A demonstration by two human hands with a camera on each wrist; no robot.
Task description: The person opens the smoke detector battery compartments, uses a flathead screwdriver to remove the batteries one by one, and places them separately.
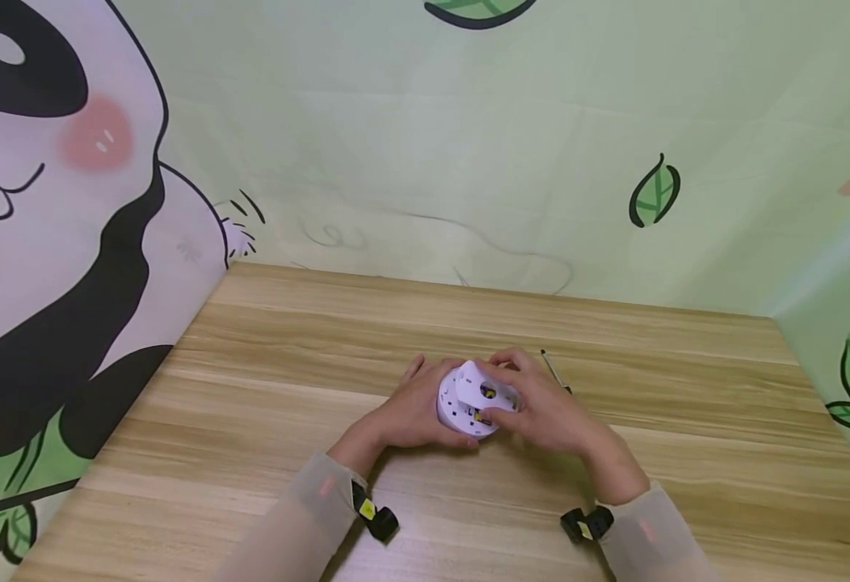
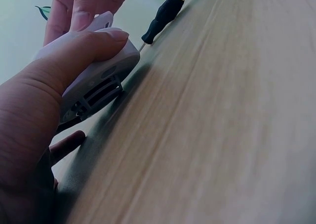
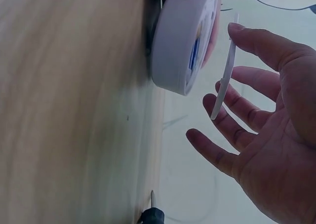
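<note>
My left hand point(image 1: 412, 411) grips a round white device point(image 1: 450, 414) from its left side, holding it tilted just above the wooden table. Small dark holes dot the device's face, and an opening in it shows something yellow and dark inside. My right hand point(image 1: 552, 414) pinches a thin white cover point(image 3: 225, 80) between thumb and fingers. In the right wrist view this cover stands apart from the device's face, with a gap between them. From the left wrist view, the left thumb point(image 2: 101, 45) lies across the device's rim, above a dark slotted part on its underside.
A screwdriver point(image 2: 165, 17) with a black handle lies on the table point(image 1: 309, 339), just beyond the right hand. Behind the table hangs a pale green wall cloth point(image 1: 367, 145) printed with a panda and leaves. Each wrist wears a small black camera point(image 1: 381, 524).
</note>
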